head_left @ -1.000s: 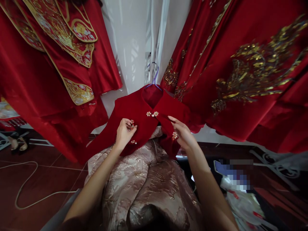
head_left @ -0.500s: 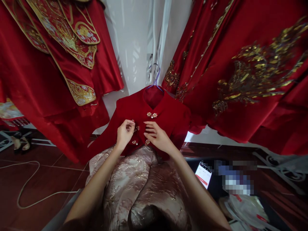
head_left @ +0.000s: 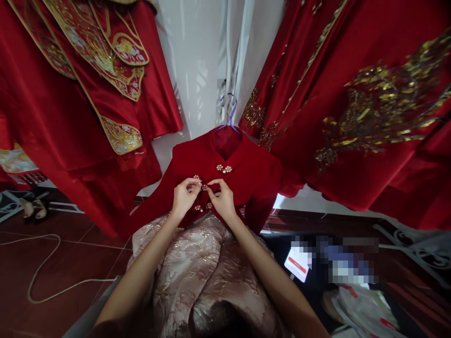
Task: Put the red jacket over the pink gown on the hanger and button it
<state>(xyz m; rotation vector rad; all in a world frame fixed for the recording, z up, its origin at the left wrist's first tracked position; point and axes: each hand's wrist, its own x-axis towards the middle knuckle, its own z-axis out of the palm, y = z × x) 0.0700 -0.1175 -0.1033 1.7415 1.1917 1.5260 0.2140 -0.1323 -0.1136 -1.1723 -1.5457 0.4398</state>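
A short dark-red velvet jacket [head_left: 246,173] hangs on a purple hanger [head_left: 230,119] over a pale gold brocade skirt [head_left: 207,272]. Its top pearl clasp [head_left: 224,168] is fastened below the collar. My left hand [head_left: 183,197] pinches the left front edge at the second clasp [head_left: 203,187]. My right hand [head_left: 221,197] pinches the right front edge at the same clasp, fingertips meeting the left hand's. A third pair of pearl buttons [head_left: 203,207] shows just below, between the two hands.
Red satin robes with gold embroidery hang at the left [head_left: 81,103] and right [head_left: 352,108], close beside the jacket. A white wall [head_left: 200,70] is behind. A white cord [head_left: 42,272] lies on the dark red floor. Papers and a blurred item [head_left: 338,272] lie at lower right.
My right hand pulled the right front panel from the open side across to the middle, so the jacket fronts now meet. Both hands have come together at the second clasp.
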